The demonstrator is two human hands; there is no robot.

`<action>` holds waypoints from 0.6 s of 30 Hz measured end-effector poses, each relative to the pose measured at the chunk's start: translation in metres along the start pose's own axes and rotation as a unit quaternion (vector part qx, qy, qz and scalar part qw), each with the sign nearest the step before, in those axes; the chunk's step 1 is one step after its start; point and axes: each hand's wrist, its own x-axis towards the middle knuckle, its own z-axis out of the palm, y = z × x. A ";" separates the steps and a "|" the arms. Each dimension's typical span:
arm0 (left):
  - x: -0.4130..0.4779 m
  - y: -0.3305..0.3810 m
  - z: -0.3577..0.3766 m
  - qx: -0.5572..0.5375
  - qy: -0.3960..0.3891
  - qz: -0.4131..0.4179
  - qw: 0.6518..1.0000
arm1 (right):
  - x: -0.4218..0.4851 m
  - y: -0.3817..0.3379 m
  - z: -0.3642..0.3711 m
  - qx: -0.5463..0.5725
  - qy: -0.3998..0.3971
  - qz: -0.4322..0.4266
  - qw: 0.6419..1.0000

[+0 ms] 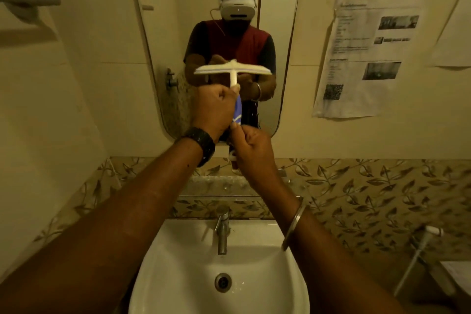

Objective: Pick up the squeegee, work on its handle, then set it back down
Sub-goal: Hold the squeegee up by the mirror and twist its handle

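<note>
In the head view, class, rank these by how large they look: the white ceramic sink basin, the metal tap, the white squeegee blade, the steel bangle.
1. White ceramic sink basin, largest.
2. White squeegee blade.
3. Metal tap and steel bangle: alike; the bangle sits nearer the camera, so unranked.

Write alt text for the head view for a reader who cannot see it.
Two hands hold a white squeegee upright before a mirror: the left hand grips its handle, the right hand pinches the blue lower end. A white sink and tap sit below.

Bare forearms, black wristband (201, 145) on left, seemingly steel bangle (293, 224) on right
</note>
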 end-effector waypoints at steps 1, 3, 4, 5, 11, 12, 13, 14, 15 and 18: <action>-0.006 -0.005 0.003 0.001 -0.004 -0.009 1.000 | -0.006 0.005 -0.001 0.002 0.002 0.012 1.000; -0.011 -0.010 0.008 0.005 -0.011 -0.022 1.000 | -0.013 0.006 -0.005 0.006 0.008 0.024 1.000; -0.011 -0.008 0.009 0.001 -0.011 -0.021 1.000 | -0.013 0.002 -0.007 0.009 0.010 0.025 1.000; -0.009 -0.002 0.010 -0.003 -0.011 -0.014 1.000 | -0.011 -0.004 -0.010 0.014 0.013 0.018 1.000; 0.028 0.055 0.019 0.045 -0.002 0.052 0.998 | 0.028 -0.045 -0.034 0.028 0.044 -0.053 0.997; 0.029 0.056 0.021 0.052 -0.003 0.051 0.997 | 0.029 -0.044 -0.035 0.029 0.043 -0.051 0.997; 0.028 0.053 0.023 0.053 -0.008 0.047 0.997 | 0.028 -0.039 -0.036 0.030 0.038 -0.044 0.998; 0.023 0.046 0.026 0.048 -0.015 0.044 0.998 | 0.023 -0.032 -0.035 0.032 0.032 -0.033 0.998; 0.016 0.038 0.028 0.043 -0.021 0.042 0.998 | 0.017 -0.023 -0.034 0.034 0.028 -0.022 0.999; -0.007 0.010 0.033 0.040 -0.032 0.020 0.999 | -0.008 0.003 -0.029 0.039 0.026 0.017 0.999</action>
